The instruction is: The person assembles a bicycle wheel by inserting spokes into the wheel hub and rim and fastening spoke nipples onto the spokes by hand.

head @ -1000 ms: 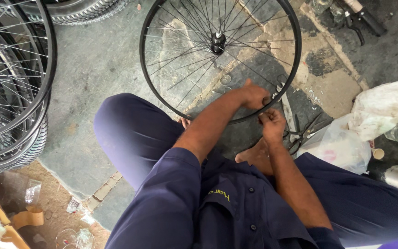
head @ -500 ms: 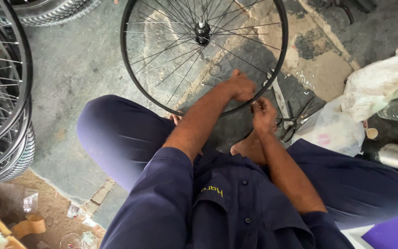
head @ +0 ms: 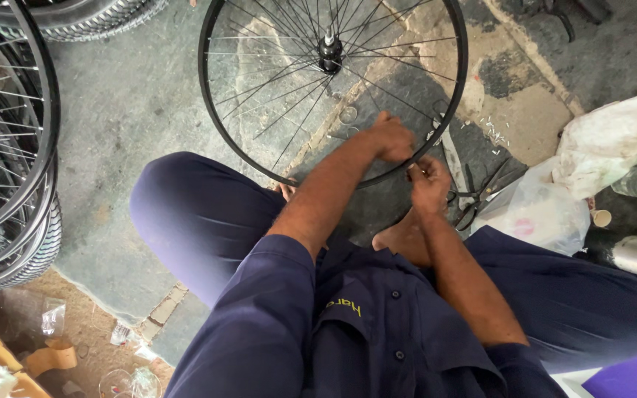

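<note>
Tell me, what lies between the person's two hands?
In the head view, only the wheel's black rim and thin spokes lie between the left hand and right hand.

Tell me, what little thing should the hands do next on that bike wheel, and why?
Probably turn the rim a little to bring the next spoke near. The left hand grips the rim's near edge, and the right hand pinches something small beside it, too small to tell what. Many spokes remain around the wheel.

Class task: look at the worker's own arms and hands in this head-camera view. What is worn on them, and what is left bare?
Short navy-blue sleeves end near the elbows. The forearms are bare. The left hand and right hand wear no gloves; no watch or ring shows. The shirt is dark navy with dark buttons and small yellow embroidery.
</note>
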